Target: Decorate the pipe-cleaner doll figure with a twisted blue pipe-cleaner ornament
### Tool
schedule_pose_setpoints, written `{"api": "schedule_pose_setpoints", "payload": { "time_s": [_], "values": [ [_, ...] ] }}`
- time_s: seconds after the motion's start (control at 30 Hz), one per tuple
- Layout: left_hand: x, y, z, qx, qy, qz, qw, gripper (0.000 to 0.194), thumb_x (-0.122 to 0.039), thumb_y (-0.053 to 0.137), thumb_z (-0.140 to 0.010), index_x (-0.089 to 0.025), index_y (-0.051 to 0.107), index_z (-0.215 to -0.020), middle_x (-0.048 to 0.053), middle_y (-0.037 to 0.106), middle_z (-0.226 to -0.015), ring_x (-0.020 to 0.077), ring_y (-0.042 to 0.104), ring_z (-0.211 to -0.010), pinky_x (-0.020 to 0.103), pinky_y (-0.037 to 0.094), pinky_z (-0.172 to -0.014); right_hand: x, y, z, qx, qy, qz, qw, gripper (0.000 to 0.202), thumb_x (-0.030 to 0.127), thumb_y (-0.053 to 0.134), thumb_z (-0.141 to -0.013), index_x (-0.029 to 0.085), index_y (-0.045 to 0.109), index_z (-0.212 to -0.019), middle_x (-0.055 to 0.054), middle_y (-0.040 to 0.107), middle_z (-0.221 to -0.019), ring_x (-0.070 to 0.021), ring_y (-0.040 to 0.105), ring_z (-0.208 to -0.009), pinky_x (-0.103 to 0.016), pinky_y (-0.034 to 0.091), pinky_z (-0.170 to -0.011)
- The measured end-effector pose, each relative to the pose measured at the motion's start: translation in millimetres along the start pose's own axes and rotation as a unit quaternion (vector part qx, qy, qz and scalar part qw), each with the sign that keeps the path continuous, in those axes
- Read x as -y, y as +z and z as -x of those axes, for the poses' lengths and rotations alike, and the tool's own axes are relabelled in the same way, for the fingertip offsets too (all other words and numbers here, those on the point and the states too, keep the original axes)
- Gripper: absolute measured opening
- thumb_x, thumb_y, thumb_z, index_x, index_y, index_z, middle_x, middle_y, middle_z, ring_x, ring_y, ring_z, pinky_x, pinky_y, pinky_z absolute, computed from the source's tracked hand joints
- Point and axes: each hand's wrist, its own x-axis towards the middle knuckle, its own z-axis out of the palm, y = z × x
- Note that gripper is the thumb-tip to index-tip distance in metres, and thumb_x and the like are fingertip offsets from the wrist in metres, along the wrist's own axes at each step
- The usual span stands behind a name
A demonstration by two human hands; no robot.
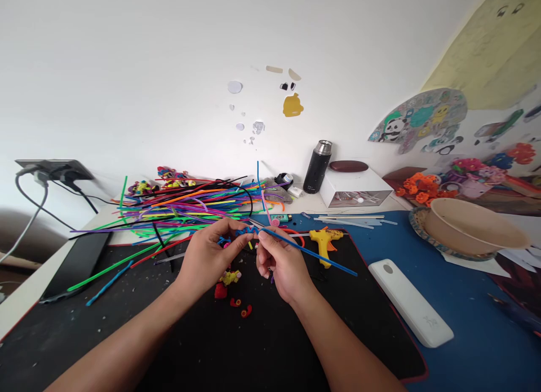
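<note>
Between thumb and fingers, my left hand pinches the coiled end of a blue pipe cleaner. My right hand grips the same blue pipe cleaner where its straight length leaves the coil, and that length slants out to the lower right. The two hands nearly meet above the black mat. Below them on the mat lie a small yellow piece, a red piece and small red curled pieces. Part of the coil is hidden by my fingers.
A heap of coloured pipe cleaners spreads behind my hands. To the right are a yellow glue gun, glue sticks, a long white case and a beige bowl. A black flask stands beside a white box.
</note>
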Motion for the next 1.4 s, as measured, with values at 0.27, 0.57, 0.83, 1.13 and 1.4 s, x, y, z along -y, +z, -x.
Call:
{"api": "schedule_pose_setpoints", "payload": {
  "time_s": [0.27, 0.57, 0.83, 1.13, 1.4],
  "values": [
    [2, 0.6, -1, 0.015, -0.002, 0.008, 1.0, 0.027, -0.047, 0.075, -0.091, -0.023, 0.076, -0.102, 0.002, 0.079, -0.09, 0.0199, 0.071, -0.077, 0.028, 0.053, -0.07, -1, -1, -1, 0.005, -0.005, -0.004, 1.0, 0.039, 0.053, 0.086, -0.08, 0.019, 0.068, -0.085, 0.006, 0.058, -0.054, -0.0092, 0.05, -0.04, -0.02, 0.034, -0.039],
    [2, -8.9, -8, 0.055, -0.05, 0.096, 0.993, 0.04, -0.058, 0.071, -0.094, -0.022, 0.079, -0.109, 0.006, 0.08, -0.101, 0.0233, 0.072, -0.089, 0.031, 0.055, -0.08, 2, -8, -5, 0.004, -0.029, 0.004, 1.0, 0.036, 0.052, 0.083, -0.085, 0.016, 0.076, -0.089, 0.005, 0.056, -0.055, -0.0086, 0.049, -0.041, -0.02, 0.032, -0.038],
    [2, -13.3, -12, 0.097, -0.105, 0.203, 0.969, 0.044, -0.06, 0.083, -0.081, -0.02, 0.082, -0.099, 0.009, 0.081, -0.102, 0.0262, 0.073, -0.094, 0.033, 0.056, -0.081, 4, -8, -5, 0.007, -0.034, 0.01, 0.999, 0.038, 0.053, 0.084, -0.083, 0.016, 0.077, -0.088, 0.005, 0.056, -0.055, -0.0082, 0.049, -0.041, -0.019, 0.032, -0.038],
    [3, -10.5, -12, 0.097, -0.097, 0.203, 0.969, 0.04, -0.055, 0.084, -0.082, -0.021, 0.08, -0.101, 0.008, 0.08, -0.094, 0.0235, 0.072, -0.085, 0.031, 0.055, -0.072, 1, -10, -7, 0.006, -0.028, 0.013, 1.0, 0.037, 0.052, 0.085, -0.083, 0.016, 0.076, -0.088, 0.005, 0.056, -0.056, -0.0083, 0.049, -0.041, -0.02, 0.032, -0.038],
    [3, -7.7, -6, 0.066, -0.028, 0.09, 0.993, 0.031, -0.049, 0.079, -0.087, -0.024, 0.079, -0.105, 0.004, 0.077, -0.096, 0.0191, 0.066, -0.078, 0.027, 0.052, -0.067, 1, -7, -5, 0.018, -0.017, 0.022, 0.999, 0.04, 0.056, 0.084, -0.081, 0.017, 0.074, -0.088, 0.006, 0.056, -0.056, -0.0083, 0.05, -0.041, -0.02, 0.032, -0.039]
  ]
}}
